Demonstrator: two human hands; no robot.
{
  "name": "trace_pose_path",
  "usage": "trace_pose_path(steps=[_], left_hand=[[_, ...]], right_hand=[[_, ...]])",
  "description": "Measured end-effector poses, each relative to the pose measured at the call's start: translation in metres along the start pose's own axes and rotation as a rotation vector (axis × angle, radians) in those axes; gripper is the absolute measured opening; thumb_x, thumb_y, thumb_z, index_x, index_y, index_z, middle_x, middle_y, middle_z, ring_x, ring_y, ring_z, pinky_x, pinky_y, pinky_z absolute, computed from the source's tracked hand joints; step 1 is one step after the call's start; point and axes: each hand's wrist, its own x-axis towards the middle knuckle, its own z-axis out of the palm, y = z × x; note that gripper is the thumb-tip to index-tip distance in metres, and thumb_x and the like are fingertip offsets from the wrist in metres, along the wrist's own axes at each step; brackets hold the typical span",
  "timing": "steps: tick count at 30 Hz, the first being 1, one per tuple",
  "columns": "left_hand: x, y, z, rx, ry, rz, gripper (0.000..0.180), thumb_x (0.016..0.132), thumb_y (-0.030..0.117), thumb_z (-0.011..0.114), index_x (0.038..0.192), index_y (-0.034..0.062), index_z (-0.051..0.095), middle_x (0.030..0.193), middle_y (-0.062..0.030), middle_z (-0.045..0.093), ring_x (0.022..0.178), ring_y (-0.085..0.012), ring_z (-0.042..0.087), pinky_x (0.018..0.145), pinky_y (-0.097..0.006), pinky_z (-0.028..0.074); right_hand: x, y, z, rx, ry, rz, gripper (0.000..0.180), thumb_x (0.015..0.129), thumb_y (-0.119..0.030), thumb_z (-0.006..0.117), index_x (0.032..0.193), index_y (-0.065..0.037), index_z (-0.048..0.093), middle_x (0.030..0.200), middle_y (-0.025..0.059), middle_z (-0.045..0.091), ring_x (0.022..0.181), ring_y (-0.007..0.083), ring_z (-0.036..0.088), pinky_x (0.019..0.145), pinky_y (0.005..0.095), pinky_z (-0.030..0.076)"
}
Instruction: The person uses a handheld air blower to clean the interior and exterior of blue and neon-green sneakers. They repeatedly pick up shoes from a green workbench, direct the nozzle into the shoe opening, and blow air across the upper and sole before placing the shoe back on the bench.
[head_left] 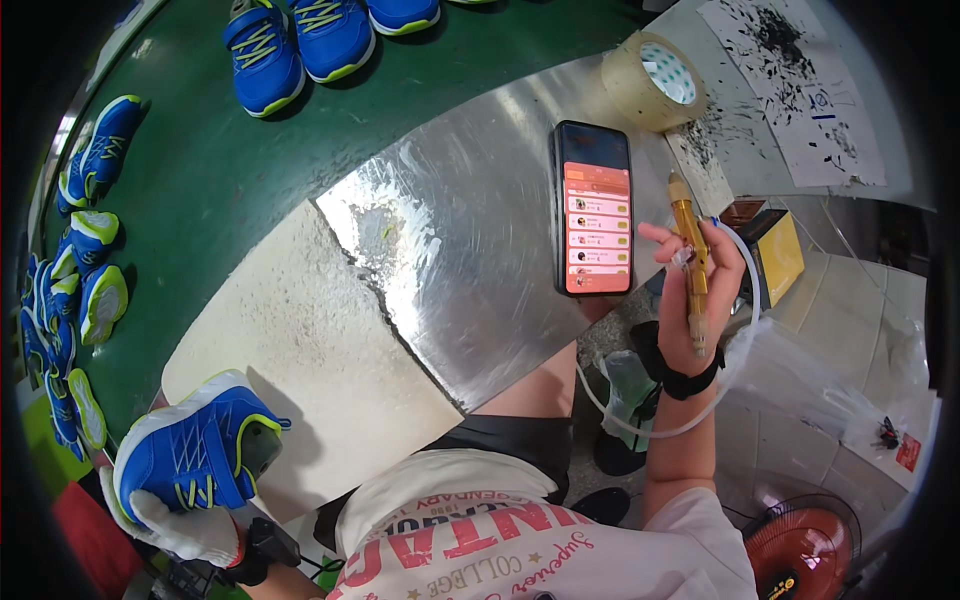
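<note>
My left hand (pixel 190 530), in a white glove, grips a blue sneaker (pixel 190 455) with lime-green trim at the lower left. The shoe is tilted on its side, its white sole edge turned up and away. In my bare right hand (pixel 724 268) is a gold-coloured, pen-shaped tool (pixel 690 225), its tip pointing away from me. A clear hose (pixel 752 290) loops round beside that hand and wrist. Just left of the right hand lies a phone (pixel 597 225) with a lit pink screen.
A metal sheet (pixel 470 200) and a pale board (pixel 270 330) cover part of the green table (pixel 190 220). Several blue sneakers (pixel 335 40) stand at the back, and more (pixel 85 260) line the left. A tape roll (pixel 640 85) sits far right; a red fan (pixel 805 550) is lower right.
</note>
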Motion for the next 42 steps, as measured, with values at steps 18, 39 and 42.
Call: trace_pose_path(steps=[18,39,42], left_hand=[[0.002,0.037,0.004,-0.987,0.089,-0.606,0.063,0.088,0.032,0.058,0.132,-0.0053,0.032,0.117,-0.0300,0.052,0.103,-0.0400,0.059,0.087,-0.052,0.051],[0.070,0.060,0.052,-1.607,-0.692,0.009,0.053,0.061,0.014,0.087,0.107,0.0008,0.064,0.105,-0.0116,0.064,0.097,-0.0193,0.062,0.086,-0.033,0.050],[0.071,0.062,0.071,-1.752,-0.718,0.069,0.059,0.061,0.020,0.088,0.108,-0.0007,0.060,0.097,-0.0215,0.066,0.087,-0.0307,0.065,0.079,-0.040,0.051]], right_hand=[[-0.009,-0.096,0.130,0.511,-0.496,0.242,0.057,0.084,0.002,0.058,0.134,0.000,0.030,0.112,0.0149,0.048,0.097,0.0191,0.056,0.084,0.0317,0.046],[-0.032,-0.185,0.113,1.267,-0.508,0.091,0.079,0.076,-0.051,0.064,0.130,-0.003,0.031,0.099,0.0204,0.058,0.088,0.0281,0.061,0.079,0.0392,0.049],[-0.027,-0.171,0.117,1.200,-0.556,0.097,0.079,0.074,-0.051,0.066,0.130,-0.006,0.032,0.097,0.0200,0.058,0.088,0.0270,0.061,0.077,0.0380,0.049]])
